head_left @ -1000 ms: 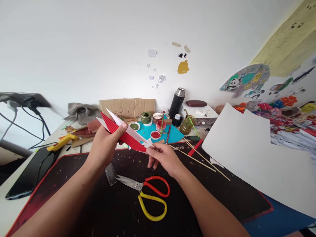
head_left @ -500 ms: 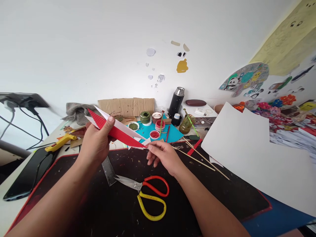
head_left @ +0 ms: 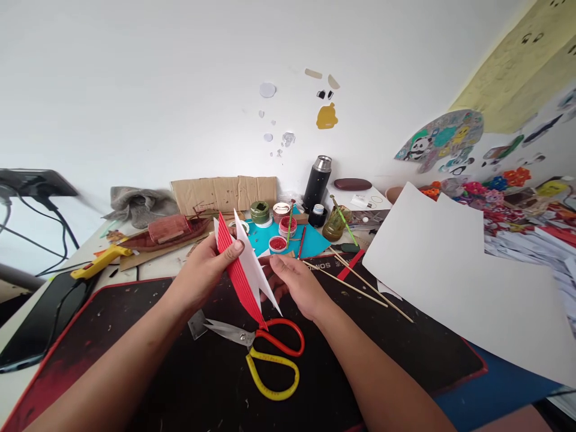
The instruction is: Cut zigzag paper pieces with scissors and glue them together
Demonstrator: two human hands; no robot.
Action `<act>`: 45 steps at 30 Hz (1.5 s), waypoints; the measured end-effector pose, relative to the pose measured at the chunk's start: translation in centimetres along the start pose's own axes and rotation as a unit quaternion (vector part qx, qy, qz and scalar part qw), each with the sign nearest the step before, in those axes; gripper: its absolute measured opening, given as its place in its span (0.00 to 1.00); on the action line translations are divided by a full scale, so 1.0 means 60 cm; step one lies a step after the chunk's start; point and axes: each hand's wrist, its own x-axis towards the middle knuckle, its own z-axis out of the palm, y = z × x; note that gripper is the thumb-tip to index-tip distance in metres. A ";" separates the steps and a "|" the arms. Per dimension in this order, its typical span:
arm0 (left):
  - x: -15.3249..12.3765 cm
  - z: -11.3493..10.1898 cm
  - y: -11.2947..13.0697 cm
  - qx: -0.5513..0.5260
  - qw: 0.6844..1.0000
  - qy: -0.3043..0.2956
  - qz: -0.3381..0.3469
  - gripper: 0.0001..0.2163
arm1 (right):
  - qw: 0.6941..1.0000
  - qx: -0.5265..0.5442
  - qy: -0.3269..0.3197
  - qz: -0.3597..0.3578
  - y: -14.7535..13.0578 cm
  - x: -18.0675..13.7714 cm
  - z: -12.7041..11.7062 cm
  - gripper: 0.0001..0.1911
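Observation:
My left hand (head_left: 204, 273) pinches a long pointed piece of red ribbed paper (head_left: 238, 279) together with a white paper piece (head_left: 256, 270) behind it. Both now hang nearly upright, tips down over the black mat (head_left: 135, 360). My right hand (head_left: 299, 285) is just right of the white piece, fingers loosely curled and touching its edge. Scissors with one red and one yellow handle (head_left: 270, 354) lie on the mat below the paper tips, beside a small metal ruler (head_left: 197, 324).
Wooden skewers (head_left: 355, 285) and a red stick (head_left: 350, 265) lie right of my hands. A large white sheet (head_left: 454, 282) covers the right side. Paint pots (head_left: 278, 243) on teal paper, a black flask (head_left: 317, 183), cardboard (head_left: 225, 193), a yellow glue gun (head_left: 96, 262) and a phone (head_left: 40, 321) surround the mat.
My left hand has swung the red and white paper from lying slanted and nearly level to pointing steeply down. My right hand let go of the tip and now touches the white piece's side.

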 end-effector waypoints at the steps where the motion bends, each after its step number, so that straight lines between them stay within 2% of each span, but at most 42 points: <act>1: -0.001 0.002 -0.001 -0.003 1.000 -0.012 -0.005 0.23 | 1.000 -0.006 -0.011 0.003 0.000 -0.001 0.001 0.37; 4: -0.006 0.010 0.000 -0.026 0.999 -0.030 -0.026 0.23 | 0.999 -0.018 -0.027 0.010 -0.001 -0.004 0.004 0.36; 10: -0.013 0.024 0.004 -0.050 0.995 -0.039 -0.073 0.29 | 0.999 -0.011 -0.031 0.022 -0.004 -0.009 0.008 0.32; 15: -0.012 0.022 0.007 -0.043 0.995 -0.036 -0.088 0.32 | 1.000 -0.008 -0.012 0.017 -0.007 -0.007 0.005 0.31; 18: -0.010 0.012 0.013 -0.035 0.994 -0.066 -0.076 0.34 | 1.000 0.000 0.022 0.005 -0.006 -0.002 0.001 0.31; 21: -0.007 0.000 0.023 -0.020 0.993 -0.093 -0.069 0.30 | 0.998 0.005 0.061 -0.015 -0.004 0.002 -0.003 0.30; 24: -0.004 -0.008 0.031 0.018 0.993 -0.087 -0.079 0.25 | 0.997 -0.003 0.076 -0.028 -0.004 0.004 -0.004 0.31; 30: 0.000 -0.009 0.033 0.056 0.989 -0.087 -0.104 0.21 | 0.998 -0.028 0.051 -0.032 -0.006 0.001 -0.001 0.30; 36: 0.001 -0.010 0.031 0.065 0.990 -0.081 -0.098 0.21 | 0.999 -0.016 0.028 -0.026 -0.009 -0.002 0.000 0.34; 45: -0.002 -0.006 0.034 0.080 0.988 -0.102 -0.085 0.20 | 0.999 -0.012 0.034 -0.016 -0.007 -0.001 -0.001 0.34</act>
